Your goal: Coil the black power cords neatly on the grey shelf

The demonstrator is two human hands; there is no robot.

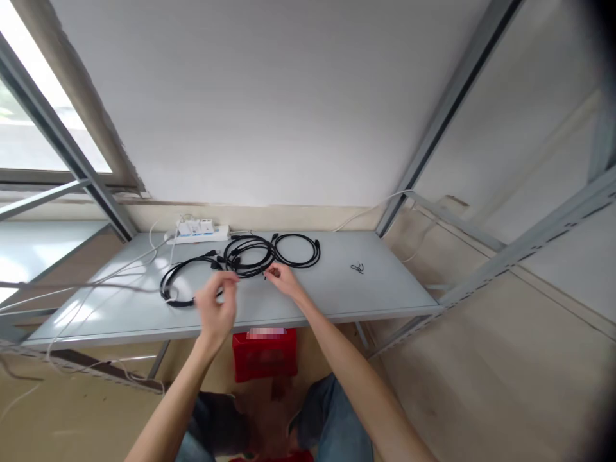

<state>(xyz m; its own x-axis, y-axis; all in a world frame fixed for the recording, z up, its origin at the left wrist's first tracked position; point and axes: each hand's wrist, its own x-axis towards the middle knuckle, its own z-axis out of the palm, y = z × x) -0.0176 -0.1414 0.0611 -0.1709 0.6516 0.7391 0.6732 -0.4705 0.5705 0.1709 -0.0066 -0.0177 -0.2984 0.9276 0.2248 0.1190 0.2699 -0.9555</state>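
Three coiled black cables lie on a grey metal shelf (385,282): a left coil (180,282), a middle coil (248,256) and a right coil (297,250). My left hand (217,308) hovers over the shelf between the left and middle coils, blurred by motion, fingers curled near a cable end. My right hand (282,279) rests at the front of the middle coil, its fingers pinched on that coil's edge or end.
A white power strip (197,232) with plugged adapters sits at the shelf's back left, white wires trailing off to the left. A small black tie (357,268) lies to the right. A red crate (264,353) stands under the shelf. Slanted metal struts frame both sides.
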